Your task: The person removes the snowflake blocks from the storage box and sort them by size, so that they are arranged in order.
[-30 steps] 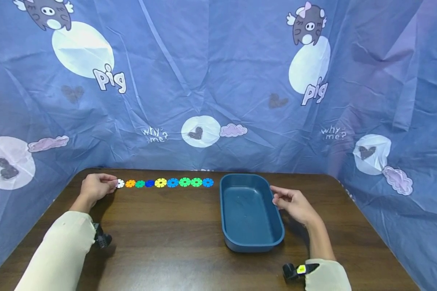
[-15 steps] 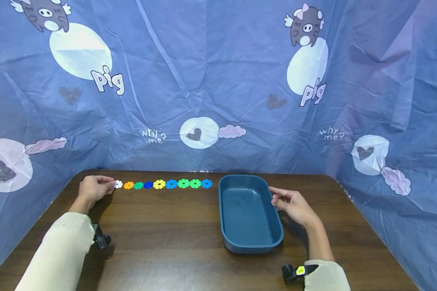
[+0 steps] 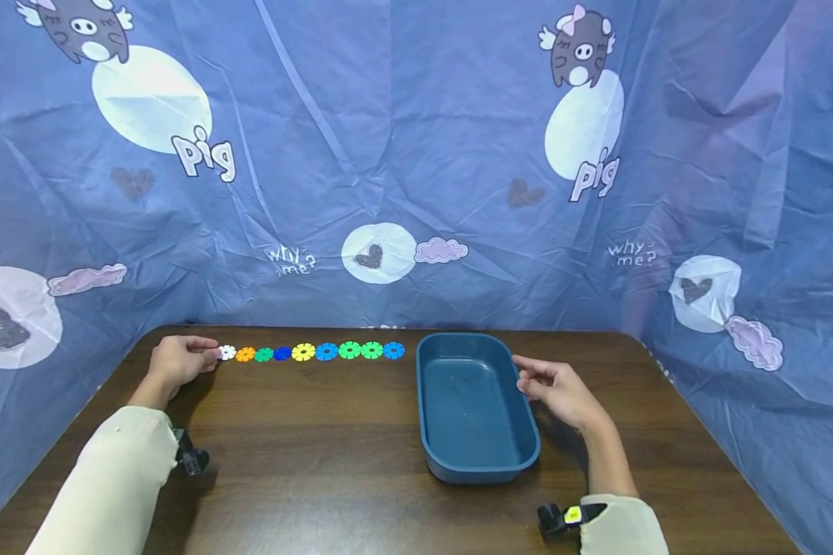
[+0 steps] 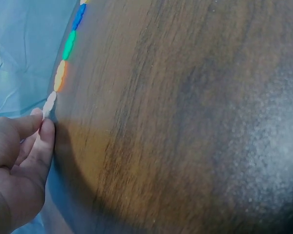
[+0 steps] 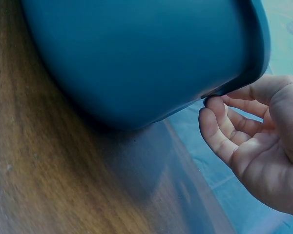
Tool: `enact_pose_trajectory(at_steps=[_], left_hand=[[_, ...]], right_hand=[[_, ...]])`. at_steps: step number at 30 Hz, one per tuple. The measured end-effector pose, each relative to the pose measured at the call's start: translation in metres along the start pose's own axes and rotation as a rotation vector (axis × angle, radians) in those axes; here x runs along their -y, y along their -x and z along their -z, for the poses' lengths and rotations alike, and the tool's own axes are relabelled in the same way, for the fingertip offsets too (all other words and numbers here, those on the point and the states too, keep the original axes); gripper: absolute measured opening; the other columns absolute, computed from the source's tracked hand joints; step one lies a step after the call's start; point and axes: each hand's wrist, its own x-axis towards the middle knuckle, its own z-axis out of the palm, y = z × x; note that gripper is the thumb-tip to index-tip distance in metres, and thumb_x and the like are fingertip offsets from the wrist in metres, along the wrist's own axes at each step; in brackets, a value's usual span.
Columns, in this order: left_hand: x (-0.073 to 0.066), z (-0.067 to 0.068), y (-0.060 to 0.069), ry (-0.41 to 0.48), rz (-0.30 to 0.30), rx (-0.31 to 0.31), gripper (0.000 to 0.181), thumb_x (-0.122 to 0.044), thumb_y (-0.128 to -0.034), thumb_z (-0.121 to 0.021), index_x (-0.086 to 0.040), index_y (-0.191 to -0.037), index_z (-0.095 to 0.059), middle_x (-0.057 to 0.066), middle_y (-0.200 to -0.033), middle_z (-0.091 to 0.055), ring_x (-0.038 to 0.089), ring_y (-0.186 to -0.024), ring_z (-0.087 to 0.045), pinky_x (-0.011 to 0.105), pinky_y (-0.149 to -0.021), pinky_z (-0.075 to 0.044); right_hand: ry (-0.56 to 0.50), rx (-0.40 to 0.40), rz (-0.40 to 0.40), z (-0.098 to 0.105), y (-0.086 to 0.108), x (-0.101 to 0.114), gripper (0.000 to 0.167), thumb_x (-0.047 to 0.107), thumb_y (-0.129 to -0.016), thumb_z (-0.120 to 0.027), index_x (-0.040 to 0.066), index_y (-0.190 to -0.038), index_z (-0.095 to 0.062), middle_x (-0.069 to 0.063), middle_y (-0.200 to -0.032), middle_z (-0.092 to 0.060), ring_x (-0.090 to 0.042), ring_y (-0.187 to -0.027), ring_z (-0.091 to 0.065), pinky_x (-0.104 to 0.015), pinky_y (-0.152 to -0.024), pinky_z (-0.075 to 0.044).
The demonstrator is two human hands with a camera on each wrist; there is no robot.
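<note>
A row of round notched plastic discs lies along the table's far edge in the head view. At its left end is a white snowflake disc (image 3: 227, 352), beside an orange one (image 3: 246, 354). My left hand (image 3: 179, 362) pinches the white disc's near end between thumb and finger, seen also in the left wrist view, where the white disc (image 4: 49, 103) shows edge-on. A deep blue plastic basin (image 3: 475, 469) stands right of the row. The right hand (image 3: 562, 393) touches the outer side of its right rim with its fingertips; no finger shows inside it.
Green (image 3: 264, 354), dark blue (image 3: 282, 354), yellow (image 3: 303, 352) and further discs continue the row toward the basin. A brown wooden table (image 3: 305, 455) carries everything. Behind it hangs a blue patterned cloth (image 3: 403, 169), close to the table's back edge.
The white disc has shifted slightly right, toward the orange disc, and shows more fully beyond my left fingertips. My right hand and the basin have stayed in place.
</note>
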Motion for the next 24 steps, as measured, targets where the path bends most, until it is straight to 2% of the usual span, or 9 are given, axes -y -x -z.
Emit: enact_pose_trajectory(at_steps=[7,13,18,21,24], left_hand=[[0.002,0.004,0.002,-0.012,-0.002,0.012,0.031,0.001,-0.0976,-0.066,0.020,-0.122,-0.061,0.020,-0.095,-0.075,0.008,-0.070,-0.069,0.025,-0.064,-0.061],[-0.002,0.011,0.009,0.000,-0.034,0.023,0.033,-0.003,-0.0995,-0.064,0.021,-0.122,-0.060,0.023,-0.099,-0.074,0.006,-0.071,-0.068,0.026,-0.066,-0.061],[-0.023,0.002,0.015,0.000,-0.110,0.047,0.034,-0.009,-0.1015,-0.063,0.018,-0.122,-0.062,0.026,-0.105,-0.073,0.009,-0.074,-0.070,0.029,-0.069,-0.062],[-0.038,-0.009,0.022,-0.003,-0.163,0.078,0.035,-0.013,-0.1020,-0.064,0.016,-0.122,-0.064,0.027,-0.107,-0.072,0.013,-0.078,-0.072,0.030,-0.072,-0.062],[-0.052,-0.025,0.033,-0.051,-0.222,0.094,0.034,-0.015,-0.1013,-0.066,0.013,-0.120,-0.067,0.025,-0.102,-0.074,0.016,-0.077,-0.073,0.029,-0.068,-0.061]], right_hand=[[-0.018,0.013,0.015,-0.002,-0.001,0.001,0.043,0.005,-0.103,-0.061,-0.005,-0.144,-0.054,-0.023,-0.123,-0.068,-0.018,-0.099,-0.066,-0.046,-0.086,-0.060],[-0.016,0.027,0.022,-0.005,-0.007,0.001,0.044,0.006,-0.102,-0.061,-0.005,-0.144,-0.054,-0.020,-0.114,-0.068,-0.015,-0.097,-0.065,-0.041,-0.084,-0.060],[-0.026,0.020,0.017,-0.005,-0.008,-0.002,0.043,0.003,-0.101,-0.062,-0.006,-0.143,-0.055,-0.017,-0.107,-0.068,-0.013,-0.094,-0.065,-0.034,-0.081,-0.061],[-0.048,0.019,0.011,-0.005,-0.008,-0.003,0.043,0.001,-0.100,-0.061,-0.006,-0.142,-0.054,-0.016,-0.103,-0.067,-0.013,-0.091,-0.066,-0.032,-0.079,-0.060],[-0.047,0.025,0.010,-0.003,-0.007,-0.003,0.044,0.001,-0.100,-0.060,-0.006,-0.143,-0.054,-0.017,-0.103,-0.067,-0.016,-0.091,-0.065,-0.035,-0.079,-0.061]])
